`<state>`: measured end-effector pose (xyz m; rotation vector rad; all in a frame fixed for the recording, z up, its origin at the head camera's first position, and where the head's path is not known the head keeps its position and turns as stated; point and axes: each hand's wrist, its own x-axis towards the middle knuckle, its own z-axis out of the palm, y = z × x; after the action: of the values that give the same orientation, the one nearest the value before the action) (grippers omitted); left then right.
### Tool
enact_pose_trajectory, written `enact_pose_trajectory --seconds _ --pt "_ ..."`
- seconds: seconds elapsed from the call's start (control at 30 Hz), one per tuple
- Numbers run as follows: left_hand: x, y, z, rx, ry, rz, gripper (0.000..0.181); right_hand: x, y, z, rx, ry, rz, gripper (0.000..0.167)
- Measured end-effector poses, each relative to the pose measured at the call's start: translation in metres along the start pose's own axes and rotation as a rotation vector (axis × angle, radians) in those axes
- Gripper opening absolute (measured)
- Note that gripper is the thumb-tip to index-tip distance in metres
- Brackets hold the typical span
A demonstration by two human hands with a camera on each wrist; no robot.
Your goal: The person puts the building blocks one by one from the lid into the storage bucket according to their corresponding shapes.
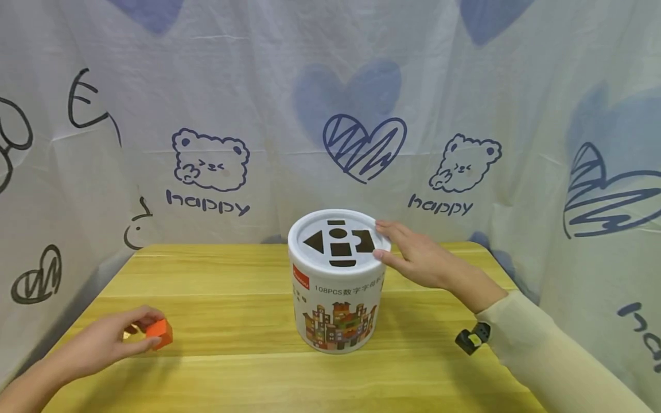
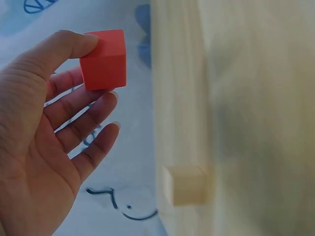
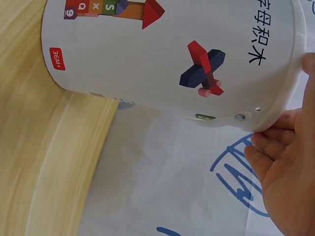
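My left hand pinches a red-orange cube block between thumb and fingers, above the left part of the table. In the left wrist view the cube sits at the thumb tip, and the other fingers are loosely bent. A plain wooden block lies on the table below that hand. Mid-table stands a white bucket with a printed picture of blocks and a lid cut with shaped holes. My right hand grips the right side of its rim, thumb and fingers spread along the edge.
The wooden table ends just behind the bucket. A white curtain with hearts and bears hangs along the back and both sides. A black strap device is on the right wrist.
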<state>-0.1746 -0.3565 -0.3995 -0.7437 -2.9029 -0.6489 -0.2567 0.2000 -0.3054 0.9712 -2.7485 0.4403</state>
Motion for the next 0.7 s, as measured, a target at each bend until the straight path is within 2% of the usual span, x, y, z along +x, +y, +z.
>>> enact_pose_trajectory --seconds 0.13,0.3,0.4,0.63,0.7 --pt "0.013 0.017 -0.011 0.024 0.062 0.043 0.025 0.0 0.0 -0.001 0.003 0.005 0.0 0.07" --pt "0.025 0.035 -0.021 0.054 0.109 0.043 0.025 -0.001 -0.001 -0.001 -0.006 0.002 0.001 0.071" --pt "0.034 0.045 -0.027 0.061 0.116 0.055 0.026 -0.001 -0.002 -0.001 -0.005 0.003 0.0 0.071" --pt "0.058 0.067 -0.04 0.076 0.132 0.144 0.029 -0.001 0.0 0.0 -0.005 0.012 -0.013 0.07" --pt "0.063 0.074 -0.044 0.079 0.126 0.14 0.031 -0.001 0.0 0.001 -0.002 0.01 -0.011 0.07"
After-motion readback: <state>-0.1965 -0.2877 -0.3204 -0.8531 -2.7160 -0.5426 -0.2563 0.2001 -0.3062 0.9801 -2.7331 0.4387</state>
